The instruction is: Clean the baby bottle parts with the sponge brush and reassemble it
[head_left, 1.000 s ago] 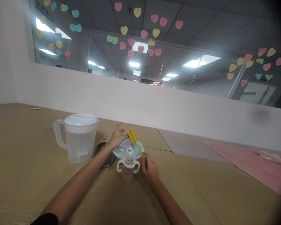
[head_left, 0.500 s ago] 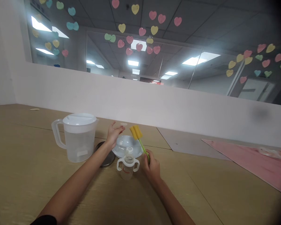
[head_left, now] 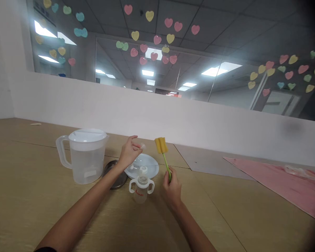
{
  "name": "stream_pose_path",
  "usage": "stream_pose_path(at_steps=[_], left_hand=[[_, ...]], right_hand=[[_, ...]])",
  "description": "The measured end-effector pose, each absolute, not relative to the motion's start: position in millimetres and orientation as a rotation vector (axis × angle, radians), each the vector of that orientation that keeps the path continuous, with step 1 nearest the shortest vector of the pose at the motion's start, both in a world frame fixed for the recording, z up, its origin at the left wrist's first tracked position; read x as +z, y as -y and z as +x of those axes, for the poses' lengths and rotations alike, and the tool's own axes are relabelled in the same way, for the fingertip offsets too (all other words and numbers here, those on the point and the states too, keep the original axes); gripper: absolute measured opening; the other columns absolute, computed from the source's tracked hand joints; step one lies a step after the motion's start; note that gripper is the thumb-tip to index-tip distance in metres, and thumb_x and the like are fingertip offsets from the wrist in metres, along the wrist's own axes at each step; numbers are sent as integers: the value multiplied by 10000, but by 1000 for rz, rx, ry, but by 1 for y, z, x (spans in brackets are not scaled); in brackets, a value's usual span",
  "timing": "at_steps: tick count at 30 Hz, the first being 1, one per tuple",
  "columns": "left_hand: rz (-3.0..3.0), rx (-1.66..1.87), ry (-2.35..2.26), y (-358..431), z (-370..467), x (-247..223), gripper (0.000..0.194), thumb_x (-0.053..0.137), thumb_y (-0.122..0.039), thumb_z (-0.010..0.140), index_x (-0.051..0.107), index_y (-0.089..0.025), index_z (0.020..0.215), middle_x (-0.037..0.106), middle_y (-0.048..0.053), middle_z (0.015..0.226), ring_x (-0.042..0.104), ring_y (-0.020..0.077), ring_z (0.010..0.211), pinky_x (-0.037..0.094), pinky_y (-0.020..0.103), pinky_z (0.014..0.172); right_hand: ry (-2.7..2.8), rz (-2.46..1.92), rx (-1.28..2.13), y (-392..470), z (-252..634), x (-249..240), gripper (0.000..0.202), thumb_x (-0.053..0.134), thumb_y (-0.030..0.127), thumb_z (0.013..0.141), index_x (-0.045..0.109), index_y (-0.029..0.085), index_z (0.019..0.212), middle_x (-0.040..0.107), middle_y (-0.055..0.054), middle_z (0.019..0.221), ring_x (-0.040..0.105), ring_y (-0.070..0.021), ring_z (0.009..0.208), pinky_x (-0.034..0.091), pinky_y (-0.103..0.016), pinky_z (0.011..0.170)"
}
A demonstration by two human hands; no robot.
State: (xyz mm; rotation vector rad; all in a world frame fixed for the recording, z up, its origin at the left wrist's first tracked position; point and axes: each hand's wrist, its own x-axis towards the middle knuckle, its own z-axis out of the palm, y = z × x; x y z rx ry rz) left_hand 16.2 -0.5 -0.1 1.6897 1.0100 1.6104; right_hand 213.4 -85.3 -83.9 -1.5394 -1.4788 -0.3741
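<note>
a lidded pitcher (head_left: pixel 86 159) stands left of a pale bowl (head_left: pixel 152 167) holding a white part (head_left: pixel 131 167), a metal dish (head_left: pixel 118 182) partly behind the left arm, and an open two-handled bottle (head_left: pixel 140 195). the right hand (head_left: pixel 172 187) is curled round a yellow sponge brush (head_left: pixel 161 145); the left hand (head_left: pixel 129 153) pinches a small clear piece (head_left: pixel 143 146) over the bowl. the bottle's red lettering (head_left: pixel 139 193) is illegible.

Brush: yellow sponge head (head_left: pixel 161 145), lime-green stick (head_left: pixel 166 163). Bottle (head_left: pixel 140 198) clear, red print across front, white handles (head_left: pixel 153 186). Small piece (head_left: pixel 143 146): clear, colourless. Bowl (head_left: pixel 152 166) pale bluish white. Round tin (head_left: pixel 120 180) dark metallic grey. Jug (head_left: pixel 86 161) milky translucent, lid (head_left: pixel 88 135) white. Table (head_left: pixel 241 210) tan, faint grain, thin dark seams. Sheet (head_left: pixel 212 161) grey, plain. Cloth (head_left: pixel 275 187) pink. Wall (head_left: pixel 147 112) white. Heart stickers (head_left: pixel 178 26): mixed pink, yellow, green, blue. Sleeve (head_left: pixel 46 249) black.
</note>
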Motion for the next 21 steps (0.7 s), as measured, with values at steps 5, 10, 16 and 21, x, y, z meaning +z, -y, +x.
stream_pose_path(at_steps=[5, 10, 16, 21], left_hand=[[1958, 1588, -1108, 14, 18, 5, 572, 631, -157, 642, 468, -180, 1189, 628, -28, 725, 606, 109, 594, 472, 221, 615], [1987, 1542, -1105, 15, 20, 3, 531, 604, -152, 652, 492, -178, 1170, 633, -26, 715, 603, 116, 596, 471, 222, 601], [2015, 1540, -1140, 17, 19, 5, 499, 599, -161, 660, 519, -177, 1152, 644, -19, 728, 595, 110, 584, 466, 228, 623], [1993, 1554, -1100, 18, 19, 6, 426, 579, -200, 719, 530, -178, 1141, 640, -20, 705, 604, 114, 600, 466, 223, 620]], right_hand=[[1714, -1406, -493, 86, 213, -87, 441, 279, 364, 906, 625, 124, 1037, 620, -53, 563, 555, -133, 456, 389, -211, 494], [1716, -1519, -536, 82, 207, -90, 450, 257, 340, 914, 621, 121, 1063, 624, -60, 552, 577, -144, 481, 353, -203, 477], [1531, -1697, -515, 84, 212, -82, 467, 241, 360, 910, 593, 115, 1094, 654, -70, 596, 570, -162, 462, 301, -221, 441], [1701, -1573, -605, 87, 211, -83, 438, 268, 347, 909, 634, 130, 1015, 608, -34, 506, 563, -132, 453, 314, -202, 459]])
